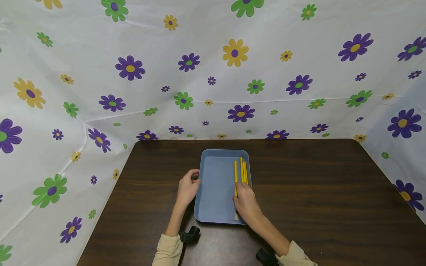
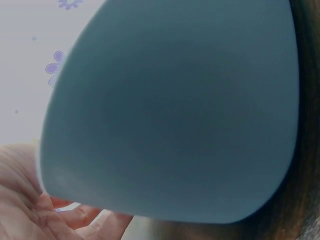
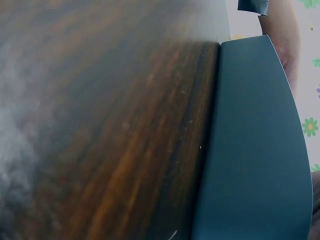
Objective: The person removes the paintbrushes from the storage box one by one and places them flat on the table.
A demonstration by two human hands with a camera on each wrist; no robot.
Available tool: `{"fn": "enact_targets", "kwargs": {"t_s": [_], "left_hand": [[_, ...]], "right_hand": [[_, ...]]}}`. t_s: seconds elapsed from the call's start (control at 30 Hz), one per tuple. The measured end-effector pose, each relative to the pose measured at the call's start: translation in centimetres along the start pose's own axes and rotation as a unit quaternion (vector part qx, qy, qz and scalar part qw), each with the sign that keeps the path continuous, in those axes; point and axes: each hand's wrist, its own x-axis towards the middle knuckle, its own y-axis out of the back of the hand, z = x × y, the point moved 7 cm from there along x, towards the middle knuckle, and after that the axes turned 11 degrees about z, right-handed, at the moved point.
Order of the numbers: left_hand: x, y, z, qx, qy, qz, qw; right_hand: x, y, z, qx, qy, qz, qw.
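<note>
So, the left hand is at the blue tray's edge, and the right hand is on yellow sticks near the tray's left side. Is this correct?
No: the head view shows the yellow sticks near the right side of the blue tray, not left. The left hand is at the tray's edge, and the right hand is on the sticks.
</note>
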Motion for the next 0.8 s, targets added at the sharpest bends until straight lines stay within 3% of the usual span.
{"fn": "enact_targets", "kwargs": {"t_s": [0.47,0.8], "left_hand": [[-0.17,0.07,0.03,-0.002,0.001,0.002,1.0000],[-0.11,0.07,0.07,-0.002,-0.001,0.006,1.0000]], "right_hand": [[-0.01,-0.10,0.15,-0.004,0.003,0.020,0.9998],[0.20,0.39,0.25,0.038,-0.003,0.017,0.9991]]}}
